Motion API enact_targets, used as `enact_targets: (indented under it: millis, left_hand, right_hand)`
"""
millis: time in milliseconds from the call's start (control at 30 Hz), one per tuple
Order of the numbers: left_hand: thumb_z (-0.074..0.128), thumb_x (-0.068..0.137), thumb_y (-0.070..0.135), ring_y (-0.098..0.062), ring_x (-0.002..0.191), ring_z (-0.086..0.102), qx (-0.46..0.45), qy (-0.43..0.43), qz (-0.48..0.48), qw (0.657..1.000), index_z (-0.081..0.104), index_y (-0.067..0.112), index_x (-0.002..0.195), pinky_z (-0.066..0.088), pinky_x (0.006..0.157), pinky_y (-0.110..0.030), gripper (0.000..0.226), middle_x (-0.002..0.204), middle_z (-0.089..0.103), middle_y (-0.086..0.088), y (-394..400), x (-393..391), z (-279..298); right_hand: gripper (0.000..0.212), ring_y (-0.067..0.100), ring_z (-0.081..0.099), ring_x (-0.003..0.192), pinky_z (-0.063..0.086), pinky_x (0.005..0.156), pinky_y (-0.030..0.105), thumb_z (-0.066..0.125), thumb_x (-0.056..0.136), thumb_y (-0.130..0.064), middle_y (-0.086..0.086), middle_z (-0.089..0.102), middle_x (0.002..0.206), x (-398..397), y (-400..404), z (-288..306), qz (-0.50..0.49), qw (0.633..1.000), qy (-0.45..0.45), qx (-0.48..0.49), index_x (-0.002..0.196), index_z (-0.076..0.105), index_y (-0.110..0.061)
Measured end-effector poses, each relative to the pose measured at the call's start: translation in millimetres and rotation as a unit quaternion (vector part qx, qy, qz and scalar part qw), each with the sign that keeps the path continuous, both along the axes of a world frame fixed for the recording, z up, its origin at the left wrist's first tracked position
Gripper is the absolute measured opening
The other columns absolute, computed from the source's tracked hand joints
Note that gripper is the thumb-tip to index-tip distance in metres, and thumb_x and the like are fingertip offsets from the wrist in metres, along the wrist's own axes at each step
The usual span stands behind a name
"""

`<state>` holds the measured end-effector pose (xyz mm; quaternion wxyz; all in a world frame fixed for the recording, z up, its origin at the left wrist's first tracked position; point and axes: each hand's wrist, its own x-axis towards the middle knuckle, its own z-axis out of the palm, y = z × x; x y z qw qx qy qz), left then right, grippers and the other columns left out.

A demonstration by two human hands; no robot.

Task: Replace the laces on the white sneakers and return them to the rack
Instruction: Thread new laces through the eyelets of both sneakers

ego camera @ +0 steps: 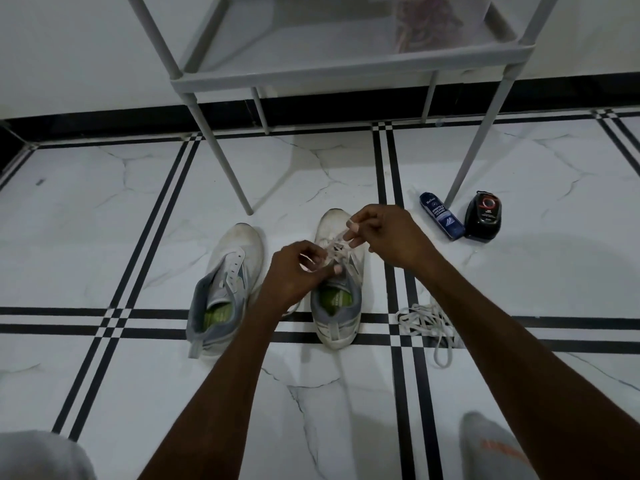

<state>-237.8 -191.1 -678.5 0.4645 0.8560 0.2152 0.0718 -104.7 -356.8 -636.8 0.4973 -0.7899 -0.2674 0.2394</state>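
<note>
Two white sneakers with grey collars and green insoles stand on the tiled floor, toes pointing away from me. The left sneaker (227, 292) has no lace in its eyelets. Over the right sneaker (337, 306) both hands work a white lace (334, 245). My left hand (294, 271) pinches one part of the lace near the tongue. My right hand (384, 233) pinches the other end, lifted above the toe. A loose heap of white laces (427, 323) lies on the floor to the right of that sneaker.
A grey shoe rack (346, 69) stands just beyond the sneakers, its legs on the floor; a blurred bag of coloured items lies on its shelf. A blue cleaner bottle (441, 216) and a black polish container (483, 216) lie by the right leg. My knees show at the bottom corners.
</note>
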Motion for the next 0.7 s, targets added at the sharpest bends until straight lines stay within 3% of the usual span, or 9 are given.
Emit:
enact_targets:
  millis: [67, 167, 233, 333, 400, 500, 600, 700]
  left_hand:
    - [0.088, 0.077, 0.031, -0.01, 0.072, 0.068, -0.004, 0.009, -0.008, 1.0, 0.077, 0.014, 0.095, 0.053, 0.063, -0.015, 0.027, 0.087, 0.075, 0.001, -0.6, -7.6, -6.2]
    - [0.081, 0.085, 0.024, -0.011, 0.077, 0.071, -0.013, 0.002, 0.023, 1.0, 0.078, 0.013, 0.095, 0.053, 0.068, -0.011, 0.015, 0.088, 0.077, -0.001, -0.1, -13.5, -11.1]
    - [0.08, 0.086, 0.022, -0.014, 0.083, 0.073, -0.068, -0.008, 0.067, 0.995, 0.079, 0.012, 0.094, 0.059, 0.078, -0.023, 0.013, 0.088, 0.077, 0.0, 1.2, -16.0, -17.1]
    - [0.077, 0.088, 0.014, -0.024, 0.091, 0.074, -0.171, -0.022, 0.125, 0.977, 0.079, 0.005, 0.096, 0.061, 0.087, -0.039, 0.012, 0.091, 0.078, -0.01, -0.6, -21.9, -23.3]
    - [0.074, 0.089, 0.006, -0.026, 0.091, 0.072, -0.238, -0.042, 0.143, 0.96, 0.076, -0.003, 0.1, 0.061, 0.083, -0.033, 0.014, 0.096, 0.076, -0.019, -5.4, -23.6, -22.7]
    - [0.072, 0.089, 0.003, -0.022, 0.089, 0.072, -0.302, -0.061, 0.162, 0.937, 0.074, -0.008, 0.104, 0.059, 0.076, -0.023, 0.018, 0.1, 0.075, -0.024, -10.2, -24.5, -22.0]
    - [0.073, 0.089, 0.006, -0.025, 0.093, 0.073, -0.334, -0.062, 0.166, 0.926, 0.075, -0.006, 0.106, 0.06, 0.083, -0.028, 0.02, 0.101, 0.075, -0.022, -9.9, -24.0, -25.7]
    - [0.075, 0.089, 0.009, -0.028, 0.095, 0.073, -0.351, -0.062, 0.176, 0.918, 0.075, -0.005, 0.106, 0.06, 0.084, -0.029, 0.022, 0.1, 0.076, -0.021, -10.0, -23.7, -27.1]
  right_hand:
    - [0.013, 0.009, 0.073, 0.072, 0.052, 0.066, 0.019, 0.058, 0.097, -0.011, 0.001, 0.076, 0.085, -3.9, 9.8, -7.0, 0.016, 0.998, -0.059, -0.024, 0.095, 0.071, -0.01]
    - [0.011, 0.011, 0.061, 0.085, 0.047, 0.079, 0.022, 0.068, 0.092, -0.017, 0.004, 0.067, 0.102, -14.2, 24.7, -18.4, 0.06, 0.981, -0.165, -0.078, 0.096, 0.078, -0.012]
    - [0.015, 0.016, 0.056, 0.097, 0.039, 0.083, 0.019, 0.068, 0.092, -0.014, 0.009, 0.059, 0.111, -18.3, 32.5, -21.2, 0.076, 0.971, -0.199, -0.105, 0.101, 0.078, -0.008]
    - [0.021, 0.022, 0.064, 0.101, 0.048, 0.089, 0.028, 0.061, 0.093, -0.006, 0.009, 0.071, 0.109, -20.8, 37.8, -23.1, 0.118, 0.962, -0.204, -0.139, 0.105, 0.078, -0.011]
    - [0.023, 0.021, 0.067, 0.095, 0.053, 0.088, 0.036, 0.061, 0.092, -0.007, 0.007, 0.074, 0.104, -23.0, 36.1, -23.9, 0.114, 0.961, -0.215, -0.134, 0.106, 0.077, -0.014]
    - [0.018, 0.015, 0.067, 0.081, 0.056, 0.078, 0.034, 0.061, 0.09, -0.009, 0.003, 0.075, 0.092, -27.6, 32.3, -25.5, 0.087, 0.968, -0.208, -0.11, 0.1, 0.076, -0.015]
    - [0.018, 0.013, 0.067, 0.078, 0.056, 0.076, 0.032, 0.062, 0.087, -0.006, 0.002, 0.075, 0.087, -28.9, 31.2, -26.7, 0.107, 0.969, -0.191, -0.114, 0.091, 0.078, -0.013]
    - [0.015, 0.018, 0.064, 0.086, 0.052, 0.079, 0.034, 0.065, 0.087, -0.01, 0.006, 0.069, 0.096, -31.1, 32.2, -28.9, 0.126, 0.96, -0.208, -0.136, 0.092, 0.079, -0.01]
